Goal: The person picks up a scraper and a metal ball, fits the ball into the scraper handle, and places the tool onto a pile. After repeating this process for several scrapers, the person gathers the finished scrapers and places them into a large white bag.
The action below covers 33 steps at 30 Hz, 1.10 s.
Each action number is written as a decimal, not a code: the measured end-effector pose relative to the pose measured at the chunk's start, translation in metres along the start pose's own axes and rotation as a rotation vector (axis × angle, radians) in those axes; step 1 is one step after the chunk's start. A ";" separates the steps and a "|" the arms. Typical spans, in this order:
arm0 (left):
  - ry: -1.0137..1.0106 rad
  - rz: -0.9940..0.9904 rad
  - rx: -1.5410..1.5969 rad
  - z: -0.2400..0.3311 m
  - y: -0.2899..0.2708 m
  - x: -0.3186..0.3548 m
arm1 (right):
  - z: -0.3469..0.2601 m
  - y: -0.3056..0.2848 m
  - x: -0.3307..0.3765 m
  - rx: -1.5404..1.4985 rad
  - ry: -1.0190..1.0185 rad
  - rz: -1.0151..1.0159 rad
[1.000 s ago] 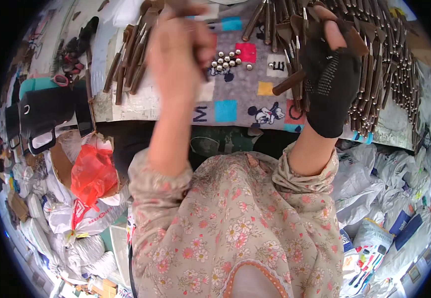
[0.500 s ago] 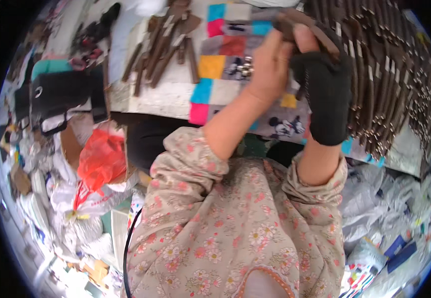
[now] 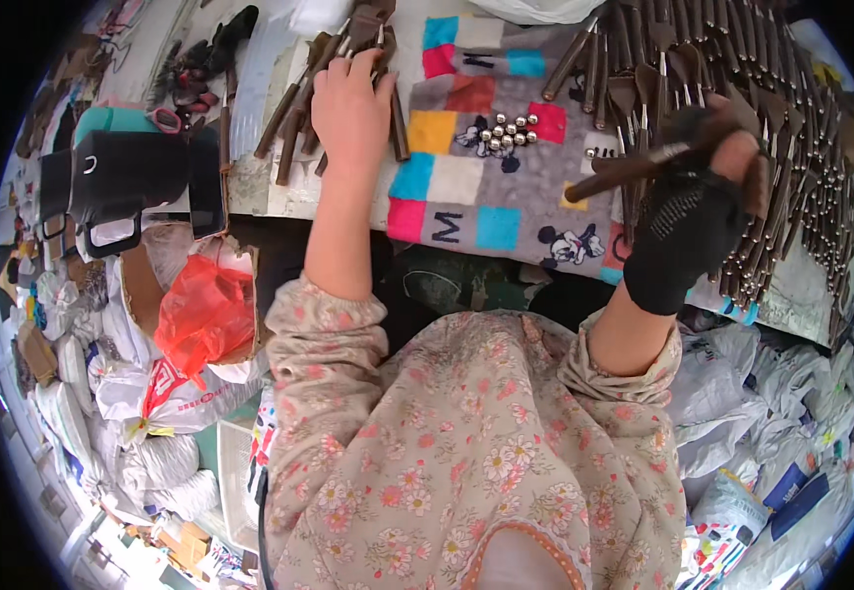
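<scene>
My bare left hand rests on a pile of brown stick-shaped pieces at the far left of the table, fingers curled over them. My right hand, in a black fingerless glove, grips one brown stick that points left over a patchwork cloth. A small cluster of shiny metal balls lies on the cloth between the two hands. Rows of assembled brown sticks with metal ends lie under and beyond my right hand.
A black box stands at the table's left end. Below it sits a carton with a red plastic bag. White and printed bags crowd the floor on both sides of my flowered-sleeved arms.
My left hand has left the right hand and gone left onto the pile of loose sticks. The right hand still holds its stick, now lower and to the right.
</scene>
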<state>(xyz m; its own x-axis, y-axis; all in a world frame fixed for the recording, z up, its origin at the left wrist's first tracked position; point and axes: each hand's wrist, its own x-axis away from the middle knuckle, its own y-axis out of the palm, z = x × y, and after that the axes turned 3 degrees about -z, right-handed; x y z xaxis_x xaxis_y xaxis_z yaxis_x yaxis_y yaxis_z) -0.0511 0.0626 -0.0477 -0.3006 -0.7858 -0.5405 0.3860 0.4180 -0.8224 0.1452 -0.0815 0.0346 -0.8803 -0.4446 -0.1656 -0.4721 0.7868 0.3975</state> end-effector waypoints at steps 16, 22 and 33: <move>-0.383 -0.551 2.229 0.106 -0.042 0.001 | -0.031 -0.018 0.003 0.044 -0.030 -0.407; -0.240 -0.166 1.995 0.174 -0.031 -0.012 | -0.040 -0.036 -0.007 -0.141 -0.001 -0.357; -0.135 -0.181 1.656 0.193 0.013 -0.001 | -0.043 0.017 -0.039 0.208 0.344 -0.274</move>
<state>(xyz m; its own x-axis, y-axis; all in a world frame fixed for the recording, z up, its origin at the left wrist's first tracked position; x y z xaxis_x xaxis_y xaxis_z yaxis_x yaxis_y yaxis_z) 0.1226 -0.0193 -0.0230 -0.4029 -0.8346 -0.3756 0.8262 -0.5082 0.2431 0.1736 -0.0691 0.0869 -0.6726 -0.7354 0.0827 -0.7144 0.6744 0.1867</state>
